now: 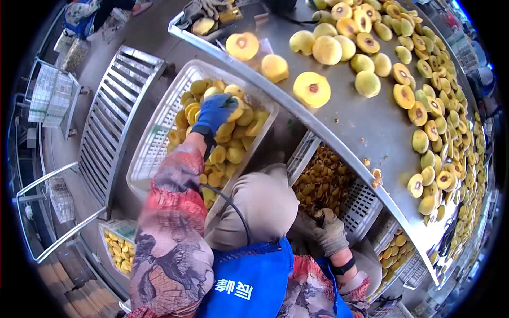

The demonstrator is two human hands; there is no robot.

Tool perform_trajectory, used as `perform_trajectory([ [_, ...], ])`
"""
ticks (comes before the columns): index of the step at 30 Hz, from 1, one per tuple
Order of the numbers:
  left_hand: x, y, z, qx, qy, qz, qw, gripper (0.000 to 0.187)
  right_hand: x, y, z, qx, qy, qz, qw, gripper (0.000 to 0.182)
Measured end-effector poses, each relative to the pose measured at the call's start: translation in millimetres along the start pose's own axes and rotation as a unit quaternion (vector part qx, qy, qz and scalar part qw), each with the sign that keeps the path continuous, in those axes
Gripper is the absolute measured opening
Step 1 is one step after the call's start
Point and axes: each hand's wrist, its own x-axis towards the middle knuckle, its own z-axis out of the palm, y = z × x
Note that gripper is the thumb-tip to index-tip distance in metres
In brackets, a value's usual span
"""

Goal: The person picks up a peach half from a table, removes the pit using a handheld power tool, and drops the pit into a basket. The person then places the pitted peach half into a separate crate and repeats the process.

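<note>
My left hand (214,112), in a blue glove, is over a white plastic crate (151,143) heaped with yellow peach halves (233,155). Its fingers curl against one peach half (239,110) at the top of the heap. Lower right, my right hand (331,232) wears a pale, soiled glove and is closed around a small tool with a dark end (318,214); most of it is hidden by the fingers. Just beyond that hand, a second crate (361,209) holds many small brown and yellow pieces, perhaps pits or scraps.
A metal table (344,114) with a raised edge carries many cut peaches (419,114). Near its corner lie gloves (204,13). A slatted metal rack (119,111) stands left. More fruit fills crates at lower left (121,229) and lower right (411,270). Another person (87,16) is at upper left.
</note>
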Motion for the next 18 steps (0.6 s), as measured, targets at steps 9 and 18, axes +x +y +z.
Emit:
perform_trajectory([
  [9,-52,38,31,0.171,-0.076,0.039,0.982,0.057,31,-24,1,0.052,-0.107,0.003,0.993,0.04],
  [18,-19,67,31,0.152,-0.149,0.006,0.977,0.063,22,-37,2,0.014,-0.06,0.011,0.998,0.04],
])
